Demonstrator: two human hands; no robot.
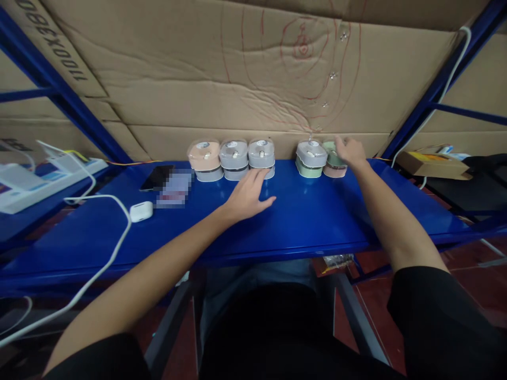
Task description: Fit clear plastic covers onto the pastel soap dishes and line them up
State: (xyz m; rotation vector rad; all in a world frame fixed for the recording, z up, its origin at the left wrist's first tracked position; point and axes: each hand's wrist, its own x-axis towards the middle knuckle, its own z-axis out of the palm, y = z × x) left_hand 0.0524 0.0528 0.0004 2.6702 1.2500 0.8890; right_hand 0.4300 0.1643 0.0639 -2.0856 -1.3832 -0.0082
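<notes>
Along the back of the blue table, small rounded plastic containers stand in stacks two high. Three stacks make the left group: a peach container on a grey one, then a grey container and another grey container, each on grey. Past a gap, a grey container sits on a green one. Beside it a green container rests on a pink container. My right hand curls at the green container's right side, its fingers partly hidden. My left hand is open, fingers stretched just before the grey stacks.
A dark phone, a blurred-out item and a white earbud case lie on the left of the blue table. A white cable crosses its left side. Cardboard walls the back, between blue posts.
</notes>
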